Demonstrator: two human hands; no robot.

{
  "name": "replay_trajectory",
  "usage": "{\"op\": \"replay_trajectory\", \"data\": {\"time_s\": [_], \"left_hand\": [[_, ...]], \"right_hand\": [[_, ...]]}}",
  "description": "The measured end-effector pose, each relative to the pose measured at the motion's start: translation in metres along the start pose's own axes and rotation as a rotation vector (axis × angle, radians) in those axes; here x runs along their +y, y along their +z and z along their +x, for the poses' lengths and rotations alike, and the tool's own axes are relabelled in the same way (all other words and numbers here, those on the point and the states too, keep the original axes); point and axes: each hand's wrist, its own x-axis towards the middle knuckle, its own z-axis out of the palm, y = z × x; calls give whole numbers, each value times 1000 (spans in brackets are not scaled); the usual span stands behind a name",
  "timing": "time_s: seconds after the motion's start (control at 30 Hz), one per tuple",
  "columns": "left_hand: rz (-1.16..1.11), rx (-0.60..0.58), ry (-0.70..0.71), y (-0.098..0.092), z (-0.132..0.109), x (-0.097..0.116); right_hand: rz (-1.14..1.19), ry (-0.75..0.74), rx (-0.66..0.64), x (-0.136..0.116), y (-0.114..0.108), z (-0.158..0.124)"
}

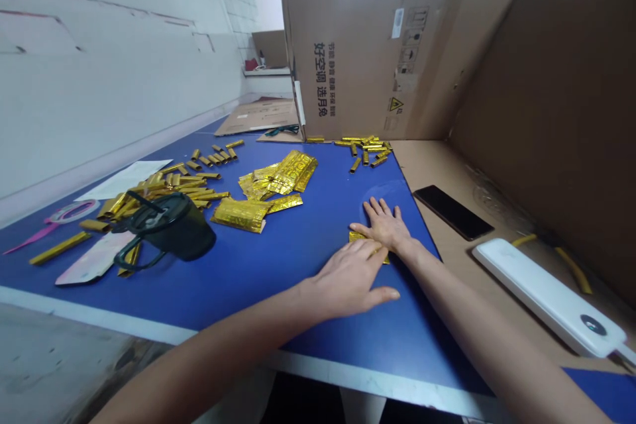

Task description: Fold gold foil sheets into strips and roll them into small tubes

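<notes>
A gold foil piece (354, 236) lies on the blue tabletop, mostly covered by both hands. My left hand (350, 275) rests over its near side, palm down, with the fingers stretched out and the thumb apart. Just beyond it, my right hand (383, 224) lies with its fingers spread, its palm edge against the foil and its fingertips on the table. Farther left, a stack of embossed gold foil sheets (293, 171) and a flat gold foil packet (242, 214) sit on the blue surface. Several short gold rolls (366, 149) are heaped at the back right.
A dark lidded cup with a handle (186, 232) stands at left, near many gold rolls (199, 191) and a tape roll (74, 211). To the right lie a black phone (453, 212) and a white elongated device (541, 295). A tall cardboard box (362, 59) walls the back.
</notes>
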Motion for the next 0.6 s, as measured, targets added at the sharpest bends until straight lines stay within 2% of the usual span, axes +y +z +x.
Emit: {"op": "replay_trajectory", "data": {"time_s": [0.07,0.23,0.43,0.6], "left_hand": [[14,-36,28,7,2,-4],[45,-55,-11,29,-5,-5],[61,-69,-17,25,-5,-2],[56,-55,-28,25,-5,-1]], "right_hand": [[-1,-2,11,0,1,0],[-15,-2,15,-1,0,-2],[31,10,41,0,-4,-1],[200,52,45,0,-15,-4]]}}
